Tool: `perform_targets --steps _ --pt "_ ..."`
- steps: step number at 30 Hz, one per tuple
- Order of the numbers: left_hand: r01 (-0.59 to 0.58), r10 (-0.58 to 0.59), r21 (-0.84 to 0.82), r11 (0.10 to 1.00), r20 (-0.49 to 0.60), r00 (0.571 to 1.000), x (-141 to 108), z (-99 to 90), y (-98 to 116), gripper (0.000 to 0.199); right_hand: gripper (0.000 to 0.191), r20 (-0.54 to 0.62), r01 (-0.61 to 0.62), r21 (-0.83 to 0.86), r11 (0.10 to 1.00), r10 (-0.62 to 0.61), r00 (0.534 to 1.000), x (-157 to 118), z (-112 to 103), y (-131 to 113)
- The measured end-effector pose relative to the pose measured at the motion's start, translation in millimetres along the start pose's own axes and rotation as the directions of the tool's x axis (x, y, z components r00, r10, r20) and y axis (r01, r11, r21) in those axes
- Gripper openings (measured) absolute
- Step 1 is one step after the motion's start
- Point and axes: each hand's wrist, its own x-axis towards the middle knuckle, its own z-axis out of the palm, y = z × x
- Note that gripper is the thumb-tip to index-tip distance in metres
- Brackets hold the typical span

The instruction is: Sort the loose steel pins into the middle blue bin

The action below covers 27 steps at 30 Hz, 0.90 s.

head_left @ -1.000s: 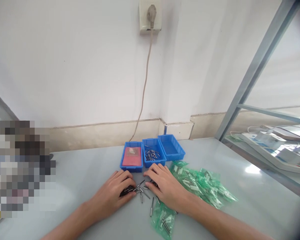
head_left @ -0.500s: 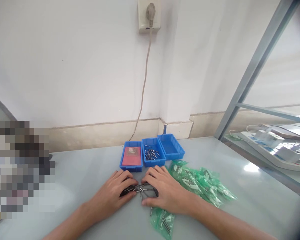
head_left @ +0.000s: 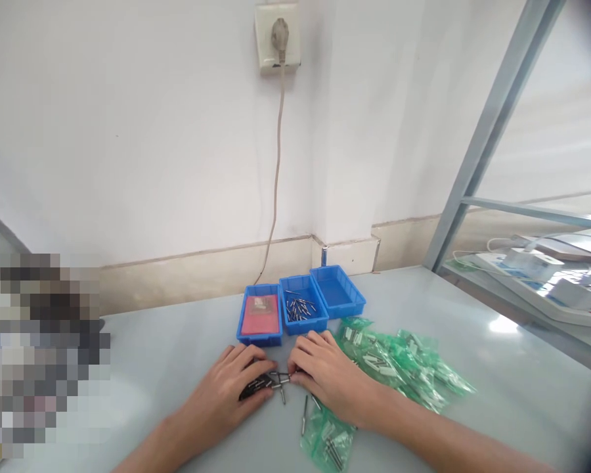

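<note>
On the grey tabletop my left hand (head_left: 226,387) is curled around a bunch of thin metal rods (head_left: 256,385), dark in its shadow. A few rods poke out past its fingertips toward the right. My right hand (head_left: 325,368) has thumb and fingers closed on the end of one metal rod (head_left: 284,378), just right of the bunch. Single rods lie loose nearby, one metal rod (head_left: 304,415) below the right hand. A green plastic bag (head_left: 328,440) with rods inside lies under and in front of the right wrist.
Three blue bins stand behind the hands: a left bin (head_left: 260,340) with a pink sheet and small packet, a middle bin (head_left: 306,326) with rods, and a right bin (head_left: 342,292). Several green bags (head_left: 404,361) lie right. A metal shelf frame (head_left: 492,118) rises at right.
My right hand has closed from a wide cupped grasp to a pinch on a rod. Some rods now lie loose below it. The view has shifted slightly.
</note>
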Motion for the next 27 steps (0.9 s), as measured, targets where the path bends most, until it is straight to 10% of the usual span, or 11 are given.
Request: perform_targets --steps 27 --pt "-0.008 0.008 -0.04 0.999 -0.01 1.0 2 -1.4 4 0.01 0.018 0.07 -0.064 0.01 0.998 0.064 0.995 -1 -15 -10"
